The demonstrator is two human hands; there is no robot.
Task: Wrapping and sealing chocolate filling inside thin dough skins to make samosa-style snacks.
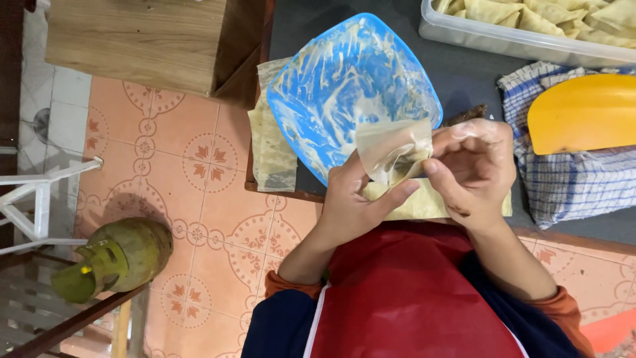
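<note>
Both my hands hold one thin, pale pastry wrapper (392,149) just above the table's near edge. My left hand (354,199) pinches its lower side with thumb and fingers. My right hand (474,166) grips its right side, fingers curled over it. The wrapper is folded into a pocket shape; what is inside it is hidden. Under my hands lies another flat pale sheet (424,205). Right behind the wrapper sits a blue square plate (331,86) smeared with whitish paste.
A strip of stacked wrappers (270,142) lies left of the plate. A clear tub of folded pastries (530,20) stands at the back right. A yellow scraper (583,113) rests on a checked cloth (570,185). Green gas cylinder (119,255) on the tiled floor.
</note>
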